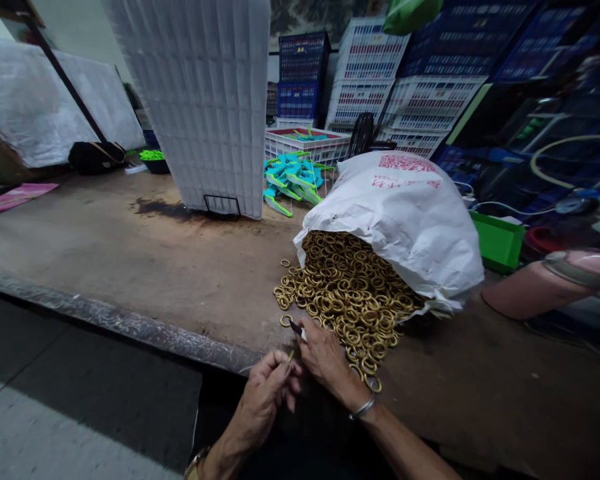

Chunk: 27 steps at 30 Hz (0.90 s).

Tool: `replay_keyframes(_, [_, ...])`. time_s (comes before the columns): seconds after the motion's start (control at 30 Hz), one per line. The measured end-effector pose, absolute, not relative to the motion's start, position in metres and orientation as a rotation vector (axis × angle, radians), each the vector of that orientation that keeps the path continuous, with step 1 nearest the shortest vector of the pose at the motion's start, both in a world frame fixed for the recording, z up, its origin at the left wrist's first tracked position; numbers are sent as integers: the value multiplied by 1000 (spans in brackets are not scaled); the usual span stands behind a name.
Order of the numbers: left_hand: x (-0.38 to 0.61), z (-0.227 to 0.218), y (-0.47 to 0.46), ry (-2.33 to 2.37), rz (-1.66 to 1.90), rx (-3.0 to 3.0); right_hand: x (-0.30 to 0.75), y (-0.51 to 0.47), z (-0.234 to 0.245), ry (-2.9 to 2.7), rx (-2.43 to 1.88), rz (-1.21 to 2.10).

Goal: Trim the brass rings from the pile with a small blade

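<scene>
Golden ring [291, 357], partly hidden by left hand [269, 387].

White sack [410, 217]: red characters and digits [404, 173], too blurred to read.

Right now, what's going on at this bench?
A person is working bare-handed at a table. The left hand pinches a small brass-colored piece, probably a ring seen edge-on. The right hand holds a small dark-tipped tool, its tip beside a loose ring; I can't tell if they touch. A white sack lies with its mouth open, and a heap of rings spills from it onto the table.
</scene>
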<state>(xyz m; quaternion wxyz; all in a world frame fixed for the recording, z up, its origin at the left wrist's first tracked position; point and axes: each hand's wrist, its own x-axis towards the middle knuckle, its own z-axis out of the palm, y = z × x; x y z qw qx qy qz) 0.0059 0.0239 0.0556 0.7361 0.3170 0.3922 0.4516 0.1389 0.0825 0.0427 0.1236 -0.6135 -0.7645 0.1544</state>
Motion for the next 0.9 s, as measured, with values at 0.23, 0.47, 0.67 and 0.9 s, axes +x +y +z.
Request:
replay_keyframes(0.23, [-3,54,29,831,1123,480,115,107,48,-2270,-1906,353])
replay_keyframes(0.47, [-11,50,37,765,1051,167,118,105,43,-2235,-1902,351])
replay_keyframes(0.67, [-11,53,40,724,994,187,130,100,43,-2022,-1703,711])
replay_keyframes(0.9, [-1,51,40,1063,1061,872,146,78,55,-1472,-1462,1597])
